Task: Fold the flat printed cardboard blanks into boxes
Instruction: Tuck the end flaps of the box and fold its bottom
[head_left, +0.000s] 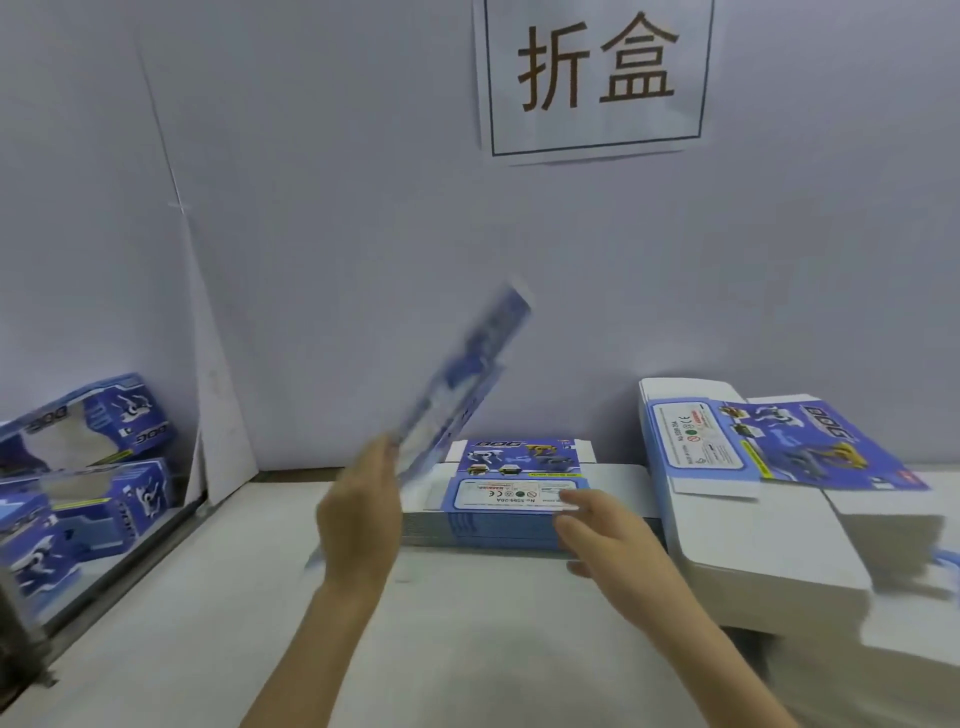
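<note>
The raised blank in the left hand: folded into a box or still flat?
Still flat: the blank shows as one thin tilted sheet, gripped by the left hand.

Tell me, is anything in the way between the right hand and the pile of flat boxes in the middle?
No, nothing visible is. The right hand is open at the near right corner of the middle stack of blanks; contact is unclear. The left hand holds one blurred blank up, off to the side.

Paper sign (597, 78) on grey wall (337, 208) — white tabletop (467, 623) below
</note>
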